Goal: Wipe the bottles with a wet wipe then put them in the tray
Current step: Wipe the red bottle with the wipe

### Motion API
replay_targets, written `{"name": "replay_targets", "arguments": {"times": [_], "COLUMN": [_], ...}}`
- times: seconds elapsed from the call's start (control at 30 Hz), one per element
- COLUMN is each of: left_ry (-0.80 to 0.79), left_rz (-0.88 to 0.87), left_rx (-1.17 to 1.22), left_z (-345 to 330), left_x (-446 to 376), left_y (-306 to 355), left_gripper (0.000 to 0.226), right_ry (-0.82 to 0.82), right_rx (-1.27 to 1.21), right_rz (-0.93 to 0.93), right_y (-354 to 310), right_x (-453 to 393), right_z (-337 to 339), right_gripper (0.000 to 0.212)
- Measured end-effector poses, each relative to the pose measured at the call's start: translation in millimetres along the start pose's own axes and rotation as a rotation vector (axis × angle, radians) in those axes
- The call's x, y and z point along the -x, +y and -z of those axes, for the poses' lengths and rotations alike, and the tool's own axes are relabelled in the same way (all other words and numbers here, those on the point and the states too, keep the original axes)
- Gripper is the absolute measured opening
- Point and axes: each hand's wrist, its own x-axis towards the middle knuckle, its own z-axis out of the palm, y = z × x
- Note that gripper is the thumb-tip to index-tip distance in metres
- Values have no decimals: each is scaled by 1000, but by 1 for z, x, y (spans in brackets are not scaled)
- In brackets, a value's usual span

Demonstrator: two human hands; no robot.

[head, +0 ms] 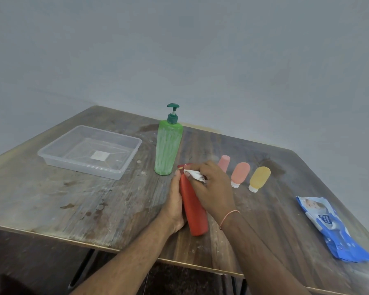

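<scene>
Left hand point(175, 206) grasps a plain, label-free red bottle point(193, 209), tilted above the table point(73, 209). Right hand point(209, 184) pinches a crumpled white wet wipe point(195, 175) against its capped end.

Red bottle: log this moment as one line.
step: wiping | left hand: grips red bottle | right hand: rubs wet wipe at its top | tray: no bottles | green pump bottle: upright

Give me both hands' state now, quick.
Left hand: closed, gripping the red bottle.
Right hand: closed, fingers pinching the wet wipe.
</scene>
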Motion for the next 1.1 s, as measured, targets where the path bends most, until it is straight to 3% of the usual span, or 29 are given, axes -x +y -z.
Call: {"name": "replay_targets", "arguments": {"times": [0.2, 0.53, 0.73, 0.97, 1.1], "left_ry": [9, 79, 115, 48, 43], "left_rz": [34, 45, 28, 5, 23], "left_rx": [-55, 85, 185, 260, 293], "left_z": [4, -1, 5, 21, 20], "left_x": [-2, -3, -8, -22, -21], "left_y": [-1, 6, 6, 2, 4], "left_gripper": [74, 41, 58, 103, 96], "right_ry": [50, 98, 66, -34, -68], "right_rx": [-194, -503, -473, -429, -343], "right_rz": [-150, -489, -499, -453, -426], "right_y": [-2, 40, 53, 53, 56], "right_x": [19, 110, 121, 116, 109], "right_z": [23, 53, 50, 50, 46], "right_gripper": [6, 11, 14, 18, 23]}}
